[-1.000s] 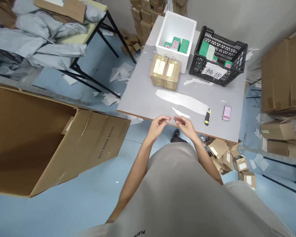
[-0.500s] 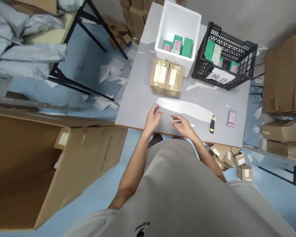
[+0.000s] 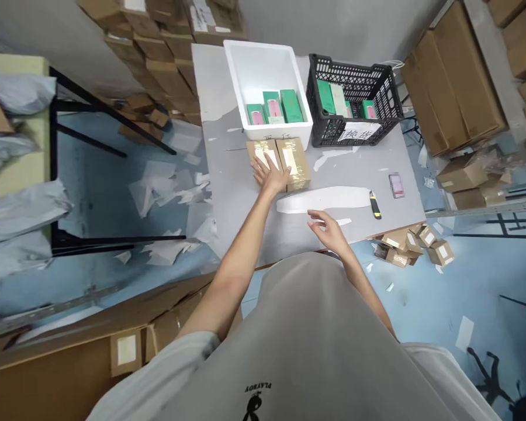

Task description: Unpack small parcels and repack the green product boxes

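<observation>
Your left hand (image 3: 269, 172) is stretched out across the desk (image 3: 236, 202), fingers spread wide, palm flat on top of the left box (image 3: 262, 149). That one sits touching the right box (image 3: 296, 165), both just in front of the foam bin (image 3: 263, 73), and the crate (image 3: 355, 88) is right next to the bin. Your right hand (image 3: 328, 229) hovers near the desk's front edge, loosely open, holding nothing, just beside the paper strip (image 3: 328, 199). The knife (image 3: 374, 205) lies at the strip's right end.
</observation>
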Demonstrator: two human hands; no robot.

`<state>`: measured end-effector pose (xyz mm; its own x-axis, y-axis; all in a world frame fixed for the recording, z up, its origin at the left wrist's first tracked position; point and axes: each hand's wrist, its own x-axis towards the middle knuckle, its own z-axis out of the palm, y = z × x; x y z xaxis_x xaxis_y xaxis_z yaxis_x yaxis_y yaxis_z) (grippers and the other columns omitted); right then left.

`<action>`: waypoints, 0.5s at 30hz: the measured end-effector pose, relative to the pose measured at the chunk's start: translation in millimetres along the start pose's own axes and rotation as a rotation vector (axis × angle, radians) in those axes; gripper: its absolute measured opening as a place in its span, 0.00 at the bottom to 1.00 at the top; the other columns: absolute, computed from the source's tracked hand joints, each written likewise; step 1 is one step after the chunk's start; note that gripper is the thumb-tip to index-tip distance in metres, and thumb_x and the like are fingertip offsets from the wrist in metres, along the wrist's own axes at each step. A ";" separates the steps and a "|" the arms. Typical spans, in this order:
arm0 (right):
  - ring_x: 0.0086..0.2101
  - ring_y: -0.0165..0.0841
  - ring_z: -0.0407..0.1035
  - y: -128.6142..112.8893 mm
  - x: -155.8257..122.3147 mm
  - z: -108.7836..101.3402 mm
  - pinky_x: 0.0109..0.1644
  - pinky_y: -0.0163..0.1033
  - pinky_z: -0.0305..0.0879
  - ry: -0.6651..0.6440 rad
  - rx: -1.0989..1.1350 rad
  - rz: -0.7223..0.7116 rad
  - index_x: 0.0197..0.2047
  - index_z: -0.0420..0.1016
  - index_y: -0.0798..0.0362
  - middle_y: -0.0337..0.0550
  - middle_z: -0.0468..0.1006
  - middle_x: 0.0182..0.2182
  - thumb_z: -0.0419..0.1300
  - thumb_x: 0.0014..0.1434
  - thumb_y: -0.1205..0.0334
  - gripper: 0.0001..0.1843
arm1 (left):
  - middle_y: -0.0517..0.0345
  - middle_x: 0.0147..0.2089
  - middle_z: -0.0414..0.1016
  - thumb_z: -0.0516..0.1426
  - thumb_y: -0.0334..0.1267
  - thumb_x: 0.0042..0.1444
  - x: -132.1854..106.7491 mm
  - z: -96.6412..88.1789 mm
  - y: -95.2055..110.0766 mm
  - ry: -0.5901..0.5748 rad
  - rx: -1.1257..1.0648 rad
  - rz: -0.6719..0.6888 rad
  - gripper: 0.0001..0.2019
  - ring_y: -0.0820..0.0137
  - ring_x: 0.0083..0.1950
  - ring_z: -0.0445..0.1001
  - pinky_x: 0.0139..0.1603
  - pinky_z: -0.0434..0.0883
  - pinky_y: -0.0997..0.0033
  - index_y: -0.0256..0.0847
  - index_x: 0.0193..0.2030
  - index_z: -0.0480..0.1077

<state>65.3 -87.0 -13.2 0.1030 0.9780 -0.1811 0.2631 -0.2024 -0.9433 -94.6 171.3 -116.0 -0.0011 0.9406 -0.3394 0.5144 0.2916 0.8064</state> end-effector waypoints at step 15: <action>0.61 0.46 0.89 2.7 -24.7 -2.7 0.71 0.54 0.84 0.022 -0.046 0.148 0.64 0.89 0.46 0.53 0.92 0.64 0.72 0.76 0.43 0.22 | 0.13 0.95 0.22 0.77 0.46 0.66 5.0 -7.1 -38.1 0.163 0.052 -0.185 0.69 0.35 0.98 0.24 0.93 0.26 0.37 0.16 0.93 0.36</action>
<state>66.0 -111.8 -10.5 0.1650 0.9360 -0.3110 0.2866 -0.3472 -0.8929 -120.3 166.2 -145.0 -0.2358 0.8887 -0.3933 0.5356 0.4565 0.7104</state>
